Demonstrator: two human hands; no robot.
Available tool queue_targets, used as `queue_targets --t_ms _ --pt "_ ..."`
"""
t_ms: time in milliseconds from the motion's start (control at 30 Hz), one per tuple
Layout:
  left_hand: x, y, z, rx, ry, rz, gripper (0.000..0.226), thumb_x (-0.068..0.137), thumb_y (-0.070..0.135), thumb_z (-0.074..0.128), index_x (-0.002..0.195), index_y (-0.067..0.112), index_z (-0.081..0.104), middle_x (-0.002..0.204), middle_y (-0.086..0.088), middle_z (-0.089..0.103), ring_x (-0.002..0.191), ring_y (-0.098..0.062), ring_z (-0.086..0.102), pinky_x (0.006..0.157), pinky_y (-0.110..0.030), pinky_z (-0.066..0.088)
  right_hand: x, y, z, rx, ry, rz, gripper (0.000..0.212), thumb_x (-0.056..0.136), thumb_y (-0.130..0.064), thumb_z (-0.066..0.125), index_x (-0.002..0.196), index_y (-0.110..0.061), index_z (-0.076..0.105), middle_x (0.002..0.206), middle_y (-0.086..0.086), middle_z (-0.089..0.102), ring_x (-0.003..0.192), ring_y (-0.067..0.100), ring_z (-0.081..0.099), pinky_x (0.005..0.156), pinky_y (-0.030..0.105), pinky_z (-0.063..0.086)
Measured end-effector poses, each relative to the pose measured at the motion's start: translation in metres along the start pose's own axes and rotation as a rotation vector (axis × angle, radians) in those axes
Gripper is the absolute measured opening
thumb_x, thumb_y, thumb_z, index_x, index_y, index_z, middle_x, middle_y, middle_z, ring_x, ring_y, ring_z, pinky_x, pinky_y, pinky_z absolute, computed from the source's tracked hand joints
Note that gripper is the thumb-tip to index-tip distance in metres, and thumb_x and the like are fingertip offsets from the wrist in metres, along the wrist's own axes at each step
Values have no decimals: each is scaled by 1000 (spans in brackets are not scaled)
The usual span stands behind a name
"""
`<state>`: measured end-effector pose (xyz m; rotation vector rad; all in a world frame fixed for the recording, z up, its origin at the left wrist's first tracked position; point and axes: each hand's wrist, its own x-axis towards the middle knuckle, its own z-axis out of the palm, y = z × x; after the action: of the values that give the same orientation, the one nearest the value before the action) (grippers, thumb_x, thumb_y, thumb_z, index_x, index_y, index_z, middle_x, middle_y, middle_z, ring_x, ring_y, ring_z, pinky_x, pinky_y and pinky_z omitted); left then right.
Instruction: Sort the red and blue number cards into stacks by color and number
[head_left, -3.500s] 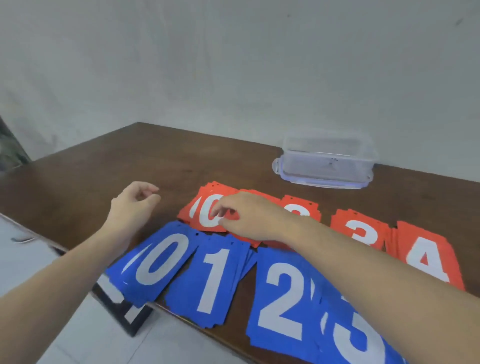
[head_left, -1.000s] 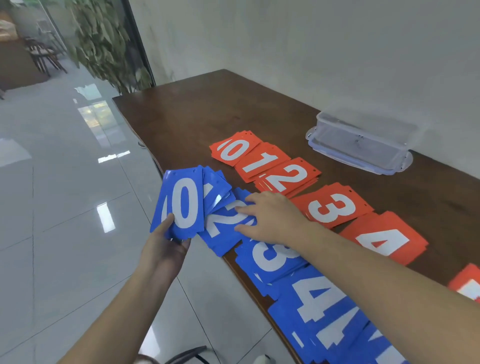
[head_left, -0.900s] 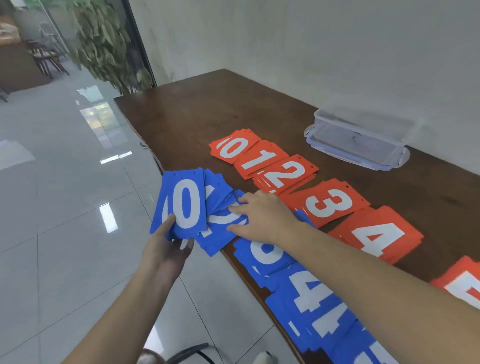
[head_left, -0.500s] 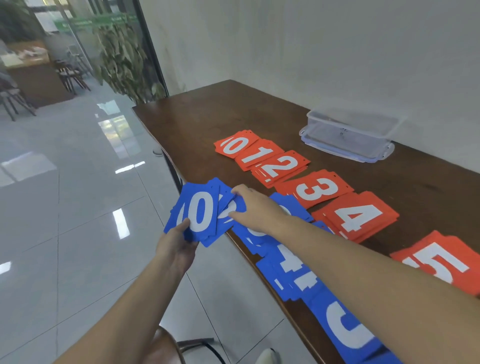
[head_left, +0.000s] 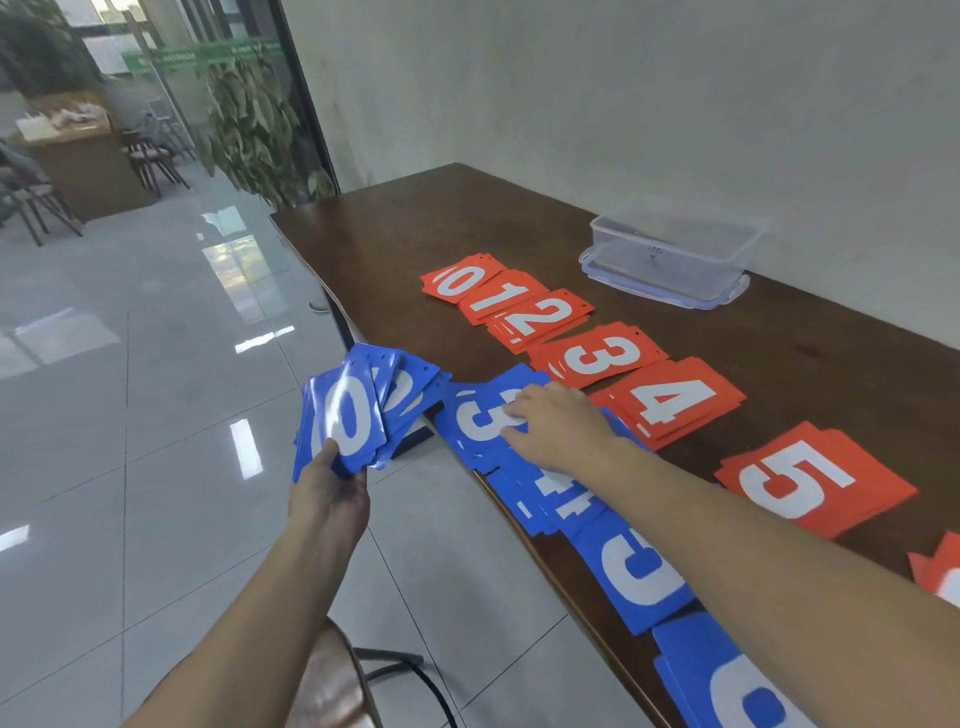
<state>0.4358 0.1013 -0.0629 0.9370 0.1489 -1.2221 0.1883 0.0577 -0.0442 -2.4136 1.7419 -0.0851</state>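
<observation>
1. Under the right hand (head_left: 558, 426) lies the blue 3 stack (head_left: 480, 421), at the near edge of the bench (head_left: 467, 218). The fingers rest flat and slightly spread on the top card, pressing rather than pinching.
2. Off that edge, out over the floor, the left hand (head_left: 330, 493) grips a fanned bundle of blue cards (head_left: 358, 410) with a 0 on top, thumb across the face and fingers curled beneath.
3. The step in hand looks like gathering the blue piles. To do it well, I judge the right hand should square the 3 stack before sliding it, since its cards lie skewed and some overhang the edge.
4. The held fan is loose. Tightening it first would keep cards from slipping to the floor.
5. Nearer the body than the right hand, along its forearm, run the blue 4 stack (head_left: 561, 499) and blue 5 stack (head_left: 639, 566), overlapping and partly off the bench.
6. Beyond the right hand sits the red row, 0 (head_left: 457, 283) through 5 (head_left: 800, 480), each pile tidy and apart from the blue ones.
7. Further still, near the wall, stands a clear plastic box (head_left: 670, 254).
8. The bench is dark polished wood. Left of the left hand stretches glossy tiled floor (head_left: 130, 415), with a potted plant (head_left: 249, 119) and chairs far off.
</observation>
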Motion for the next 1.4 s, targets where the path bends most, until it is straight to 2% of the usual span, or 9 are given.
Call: queue_targets --t_ms 300,467,667,767,933,1000,1167,1267,1400 --pt "9 8 1 -116 120 196 36 94 -1 63 127 12 60 107 -6 75 85 -19 76 64 -32 62 2 -10 3 -10 -6 2 50 103 -49 42 148 -28 47 151 -4 45 134 22 45 110 39 36" --pt "8 3 -2 -60 16 133 36 95 -2 59 128 12 61 108 -4 76 92 -18 75 73 -32 62 3 -11 2 85 1 31 49 100 -47 50 144 -26 51 146 -4 48 131 22 45 105 36 42" --pt "4 -36 10 93 -22 -26 30 95 5 62 123 14 64 113 -3 75 100 -20 73 78 -39 61 0 -35 3 301 93 173 46 90 -42 70 113 -18 37 109 -3 47 95 17 48 73 30 38" --pt "2 -43 14 163 -65 -56 28 95 8 63 121 19 64 110 0 75 99 -20 72 80 -45 60 1 -51 9 381 155 197 51 86 -36 76 108 -17 34 111 -2 39 99 17 46 77 26 35" --pt "0 -40 12 229 -132 -9 26 98 -1 55 116 16 65 109 -2 75 96 -21 74 88 -45 59 -5 -65 13 600 174 224 54 88 -24 75 127 -19 37 133 -1 39 122 15 45 99 30 47" --pt "3 -37 9 242 -133 -1 26 97 -3 55 107 18 65 106 0 75 95 -20 74 91 -45 58 -15 -60 7 667 230 230 51 92 -25 69 133 -21 39 133 -4 44 124 13 46 97 31 46" --pt "13 -28 1 192 -172 -53 32 97 -3 55 122 15 63 114 -1 74 99 -19 74 88 -41 59 -66 -19 -15 311 277 246 29 99 -29 56 126 -23 62 126 -10 60 121 11 50 102 31 43" --pt "15 -25 -2 178 -199 -94 35 98 1 55 130 15 60 119 -1 73 102 -18 73 73 -32 60 -98 1 -18 156 162 305 27 100 -35 53 122 -27 67 127 -11 62 123 14 49 100 30 39" --pt "6 -26 -6 155 -226 -164 35 97 3 58 131 14 60 118 -1 73 100 -17 73 73 -30 61 -113 -1 -9 3 -12 275 38 100 -39 49 137 -31 59 142 -14 52 131 14 41 108 33 31"
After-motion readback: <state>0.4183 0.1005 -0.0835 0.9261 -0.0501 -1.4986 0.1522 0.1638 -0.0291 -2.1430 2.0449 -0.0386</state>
